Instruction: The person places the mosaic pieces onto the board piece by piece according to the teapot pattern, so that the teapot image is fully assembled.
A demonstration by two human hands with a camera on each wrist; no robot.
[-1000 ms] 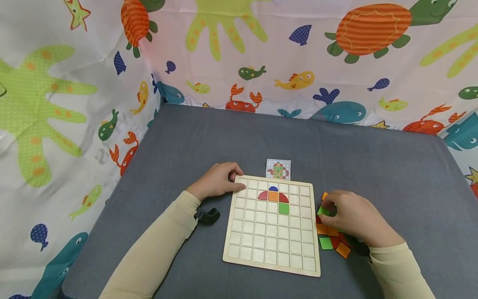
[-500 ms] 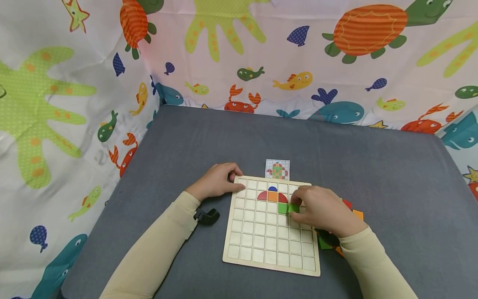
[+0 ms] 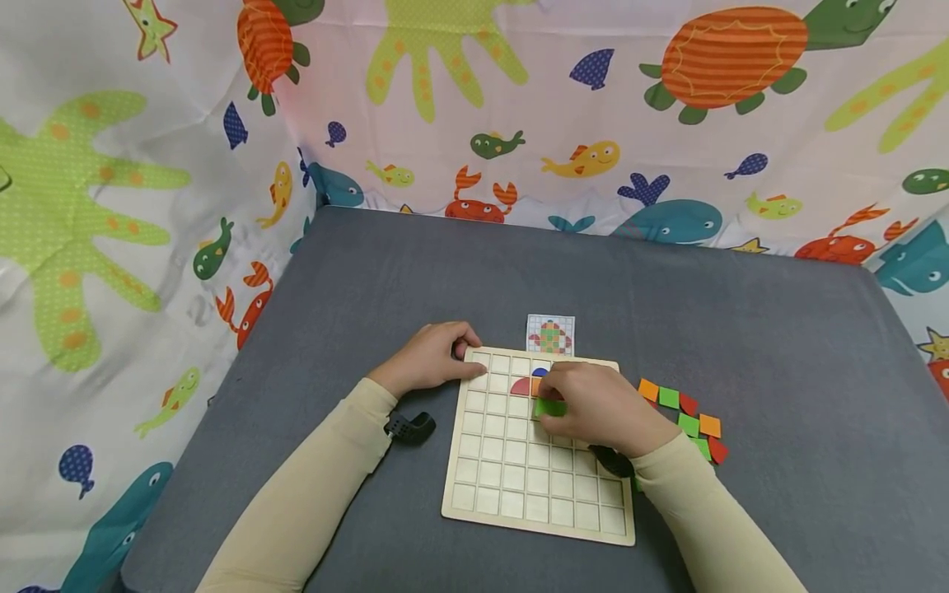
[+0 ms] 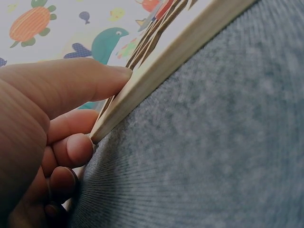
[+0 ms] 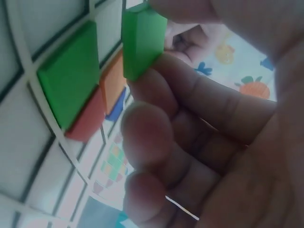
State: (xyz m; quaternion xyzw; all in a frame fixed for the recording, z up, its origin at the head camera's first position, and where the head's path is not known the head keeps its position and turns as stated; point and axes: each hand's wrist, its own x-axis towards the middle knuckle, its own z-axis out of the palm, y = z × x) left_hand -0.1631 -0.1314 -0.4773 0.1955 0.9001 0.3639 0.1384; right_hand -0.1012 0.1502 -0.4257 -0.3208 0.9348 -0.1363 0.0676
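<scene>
My left hand grips the upper left corner of a wooden grid board, thumb on its top rim and fingers curled at the edge. My right hand pinches a green square tile between thumb and fingertips, tilted just above the board. In the right wrist view, a laid green tile, a red rounded piece, an orange square and a blue piece sit in the grid. Another red rounded piece shows in the head view. The right hand hides part of this pattern.
A small printed card with a coloured grid picture lies at the board's far edge. Several loose orange, green and red tiles lie right of the board, partly behind the right forearm. A grey-covered table meets patterned cloth walls.
The right hand took a green tile from the loose pieces and carried it left over the board, past the laid green tile. The left hand stays at the corner.
</scene>
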